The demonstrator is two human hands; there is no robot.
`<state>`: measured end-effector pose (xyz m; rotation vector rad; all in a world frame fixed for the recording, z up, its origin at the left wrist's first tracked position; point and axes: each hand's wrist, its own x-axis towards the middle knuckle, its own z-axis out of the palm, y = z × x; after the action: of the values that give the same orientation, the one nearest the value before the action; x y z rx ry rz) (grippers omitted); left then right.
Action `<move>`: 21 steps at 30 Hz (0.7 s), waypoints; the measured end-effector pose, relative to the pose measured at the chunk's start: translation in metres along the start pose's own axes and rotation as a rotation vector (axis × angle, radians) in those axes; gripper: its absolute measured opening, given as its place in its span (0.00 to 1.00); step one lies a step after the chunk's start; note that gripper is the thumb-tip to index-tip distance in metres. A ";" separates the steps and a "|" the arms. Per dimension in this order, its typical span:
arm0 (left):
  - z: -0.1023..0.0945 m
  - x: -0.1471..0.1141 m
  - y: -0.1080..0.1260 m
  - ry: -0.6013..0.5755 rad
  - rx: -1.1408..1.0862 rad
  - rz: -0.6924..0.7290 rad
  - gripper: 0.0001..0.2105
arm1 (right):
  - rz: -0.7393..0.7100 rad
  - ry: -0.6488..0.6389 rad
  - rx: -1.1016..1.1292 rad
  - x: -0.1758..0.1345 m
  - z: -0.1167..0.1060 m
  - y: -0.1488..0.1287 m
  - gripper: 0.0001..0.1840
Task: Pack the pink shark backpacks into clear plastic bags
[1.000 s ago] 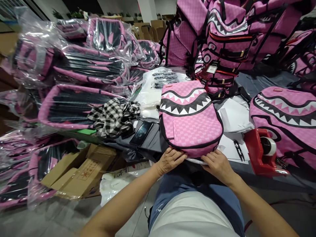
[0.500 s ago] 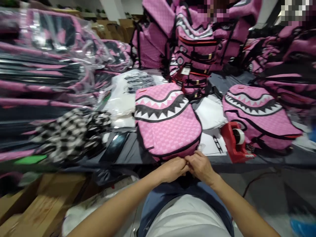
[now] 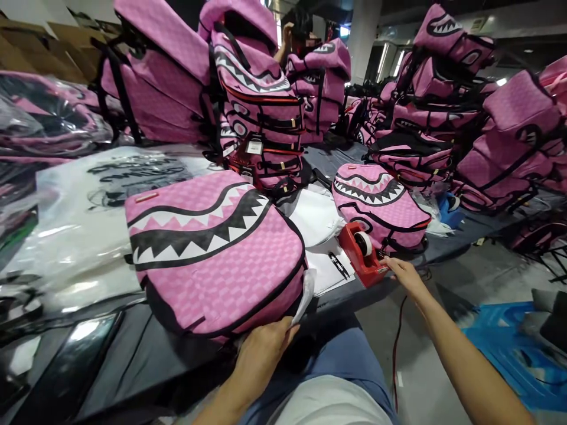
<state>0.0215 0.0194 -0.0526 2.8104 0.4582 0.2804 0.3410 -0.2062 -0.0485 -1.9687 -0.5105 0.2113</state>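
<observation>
A pink checkered backpack (image 3: 230, 265) with a shark-mouth print lies on the table's front edge. At its lower right corner, my left hand (image 3: 266, 348) is closed, fingertips pinched on the lower end of a thin white strip (image 3: 305, 292). My right hand (image 3: 402, 274) reaches to the front of a red tape dispenser (image 3: 370, 271). Its thumb and fingers pinch at the cutting edge, where the tape's end is; the tape itself is too fine to make out. A white tape roll (image 3: 363, 242) sits in the dispenser.
Another pink backpack (image 3: 376, 200) lies behind the dispenser. White papers (image 3: 314, 215) and a black tag (image 3: 339, 265) lie between the bags. Stacked backpacks (image 3: 261, 112) rise behind. At left are a printed white bag (image 3: 88, 218) and a dark phone (image 3: 84, 348). A red cable (image 3: 397, 354) hangs at right.
My hands, together at the backpack's bottom edge before, are now apart. The right has gone to the tape dispenser; the left stays by the backpack. The view has swung right.
</observation>
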 end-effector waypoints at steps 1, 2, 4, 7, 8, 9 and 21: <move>0.005 -0.003 0.000 0.093 0.039 0.059 0.10 | 0.010 -0.008 0.013 0.002 0.006 0.001 0.35; 0.008 -0.006 0.000 0.189 0.069 0.118 0.11 | 0.017 -0.005 0.022 0.004 0.012 0.002 0.35; 0.013 -0.007 0.003 0.356 0.116 0.211 0.12 | 0.018 0.018 0.031 0.005 0.021 0.000 0.36; 0.012 -0.004 0.010 0.493 0.189 0.272 0.13 | -0.003 0.064 0.014 0.001 0.022 -0.005 0.36; 0.011 -0.002 0.012 0.515 0.216 0.270 0.13 | -0.018 0.081 0.001 -0.004 0.018 -0.007 0.34; 0.010 -0.002 0.014 0.520 0.238 0.261 0.14 | -0.038 0.103 -0.013 -0.011 0.015 -0.008 0.33; 0.003 -0.002 0.012 -0.078 0.114 -0.161 0.07 | 0.263 -0.135 0.705 -0.113 0.135 -0.008 0.33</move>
<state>0.0238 0.0066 -0.0520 2.8600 0.6983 0.1129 0.1882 -0.1431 -0.1091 -1.3255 -0.2114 0.6050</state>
